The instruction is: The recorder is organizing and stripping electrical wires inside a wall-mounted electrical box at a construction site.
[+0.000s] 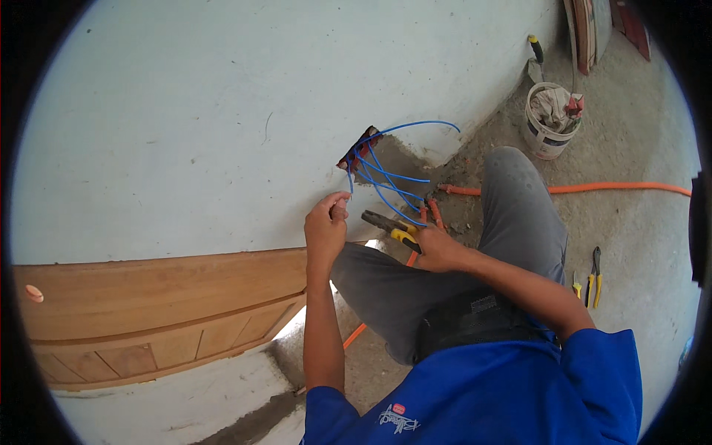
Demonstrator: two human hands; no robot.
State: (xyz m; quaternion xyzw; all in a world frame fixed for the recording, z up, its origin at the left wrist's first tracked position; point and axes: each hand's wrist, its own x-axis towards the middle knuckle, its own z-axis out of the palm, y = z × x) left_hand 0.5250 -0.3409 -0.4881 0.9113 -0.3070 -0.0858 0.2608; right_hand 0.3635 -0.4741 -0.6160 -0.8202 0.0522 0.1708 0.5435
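Note:
Several blue wires [400,176] stick out of a rectangular hole [361,147] cut in the pale wall. My left hand [327,222] is closed, thumb and fingers pinching the end of one short blue wire [350,180] just below the hole. A pair of pliers [393,228] with dark jaws and yellow-and-black handles is gripped in my right hand [439,250]. Its jaws point toward my left hand but stay apart from it and from the pinched wire. Other wire ends curve out to the right, above the pliers; one reaches down close to my right hand.
Orange conduit [615,187] runs along the floor at right, and cut conduit ends [434,211] stand near the wall. A white bucket [547,144] holds a crumpled bag. Yellow-handled pliers [594,278] lie on the floor. A wooden door panel [163,293] is at left.

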